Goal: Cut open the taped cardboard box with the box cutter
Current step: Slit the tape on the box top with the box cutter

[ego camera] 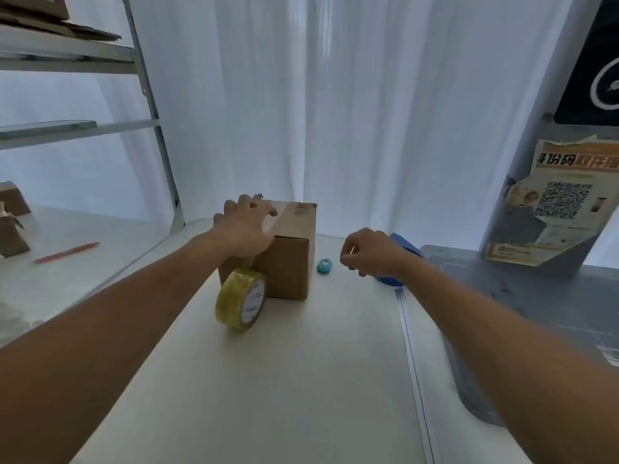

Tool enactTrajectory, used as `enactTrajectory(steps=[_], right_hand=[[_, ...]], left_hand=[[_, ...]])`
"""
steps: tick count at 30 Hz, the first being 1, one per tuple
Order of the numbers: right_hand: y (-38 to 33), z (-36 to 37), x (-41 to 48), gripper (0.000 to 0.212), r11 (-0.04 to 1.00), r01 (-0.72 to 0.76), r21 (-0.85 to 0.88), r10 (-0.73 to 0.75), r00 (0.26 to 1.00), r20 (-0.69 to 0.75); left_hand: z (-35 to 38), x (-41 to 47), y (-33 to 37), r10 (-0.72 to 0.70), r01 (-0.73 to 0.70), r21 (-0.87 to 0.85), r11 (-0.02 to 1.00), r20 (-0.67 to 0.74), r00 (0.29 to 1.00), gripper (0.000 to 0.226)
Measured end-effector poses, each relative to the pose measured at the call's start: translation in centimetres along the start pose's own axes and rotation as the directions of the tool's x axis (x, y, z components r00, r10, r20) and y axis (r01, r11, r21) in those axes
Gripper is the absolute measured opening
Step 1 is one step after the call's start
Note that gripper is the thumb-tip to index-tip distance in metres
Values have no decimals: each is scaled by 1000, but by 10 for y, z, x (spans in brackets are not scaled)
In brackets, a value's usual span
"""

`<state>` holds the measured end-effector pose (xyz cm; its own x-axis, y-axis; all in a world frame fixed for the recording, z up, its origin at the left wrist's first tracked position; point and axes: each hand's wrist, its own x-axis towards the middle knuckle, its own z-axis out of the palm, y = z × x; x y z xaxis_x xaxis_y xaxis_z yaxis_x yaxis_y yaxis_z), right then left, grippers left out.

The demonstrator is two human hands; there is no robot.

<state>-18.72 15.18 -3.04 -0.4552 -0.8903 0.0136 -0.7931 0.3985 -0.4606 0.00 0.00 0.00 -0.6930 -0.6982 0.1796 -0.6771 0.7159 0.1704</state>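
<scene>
While both forearms reach out over the white table (301,380), I log the items as follows. Item one: cardboard box (288,262), brown, standing upright at the middle of the table, flaps closed, clear tape along its top; contents not visible. My left hand (246,226) rests on the box's top near-left corner, fingers spread over the top, pressing rather than gripping. Item two: roll of yellowish tape (242,298), standing on edge, leaning against the box's near face. Item three: small teal object (324,265), probably the box cutter, lying on the table just right of the box, untouched. My right hand (370,252) hovers near it, fingers curled loosely inward; I cannot tell whether they pinch anything. Item four: blue object (407,249), mostly hidden behind the right hand. Item five: red pen (67,252), lying on the surface at far left. Item six: metal shelf frame (150,95), upper left, carrying flattened cardboard.
</scene>
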Motion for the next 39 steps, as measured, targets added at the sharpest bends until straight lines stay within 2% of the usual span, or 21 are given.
enactTrajectory(steps=[5,10,16,21,27,30,35,39], right_hand=[[9,23,11,29,996,-7,-89,20,990,139],[23,38,25,47,992,-26,-126,46,986,159],[39,56,51,59,990,-61,-124,84,977,194],[41,70,74,65,991,-45,-128,69,980,186],[41,85,83,56,979,43,-199,7,969,247],[41,88,78,50,987,34,-158,-6,985,174],[39,77,64,22,998,45,-52,-43,998,42],[39,74,48,18,1000,24,-2,-23,999,34]], left_hand=[[12,4,2,14,-16,58,998,37,999,51],[20,18,10,-8,-1,64,998,142,990,52],[30,33,6,-23,19,38,999,126,992,49],[22,44,5,43,-54,83,995,136,990,46],[15,49,-9,52,-63,44,997,216,975,49],[19,46,-9,67,-72,20,997,186,980,48],[26,42,-4,85,-86,1,996,138,987,49],[27,40,-9,105,-106,-9,994,222,969,61]])
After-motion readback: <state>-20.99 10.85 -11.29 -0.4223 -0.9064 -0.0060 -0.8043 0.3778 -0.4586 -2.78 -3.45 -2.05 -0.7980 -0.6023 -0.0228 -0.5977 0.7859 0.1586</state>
